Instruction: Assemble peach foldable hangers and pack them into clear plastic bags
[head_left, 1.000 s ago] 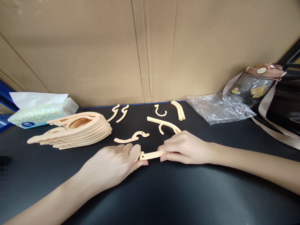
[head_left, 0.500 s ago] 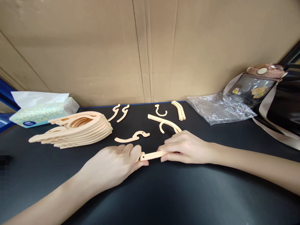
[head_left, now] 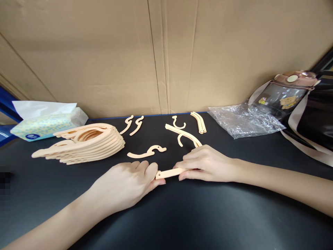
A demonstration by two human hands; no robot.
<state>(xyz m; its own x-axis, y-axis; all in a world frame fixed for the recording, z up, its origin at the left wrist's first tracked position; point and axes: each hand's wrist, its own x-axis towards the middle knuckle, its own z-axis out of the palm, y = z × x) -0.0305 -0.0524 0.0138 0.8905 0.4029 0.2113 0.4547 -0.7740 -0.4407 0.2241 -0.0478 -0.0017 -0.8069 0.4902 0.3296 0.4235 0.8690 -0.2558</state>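
Note:
Both hands hold a cream plastic folding hanger [head_left: 170, 173] just above the black table. My right hand [head_left: 208, 165] is closed round its middle. A long curved arm with a small hook [head_left: 182, 132] sticks out beyond the right fingers, up and to the left. My left hand [head_left: 132, 180] is closed at the hanger's near end, which has a small hole; the left fingertips and what lies under them are mostly hidden. A loose hanger piece with a hook [head_left: 147, 152] lies just beyond my left hand.
To the left, stacked hangers [head_left: 96, 146] lie before a tissue pack [head_left: 49, 123]. Farther back are two hooked pieces [head_left: 136, 125], a loose hook [head_left: 179, 123] and curved strips [head_left: 199, 122]. At right are a clear plastic bag [head_left: 236, 121] and a strapped bottle [head_left: 286, 93].
The hanger's far arm has swung slightly up and away, nearer the loose hook. The near end has turned a little in the left fingers. Both hands stay almost in place.

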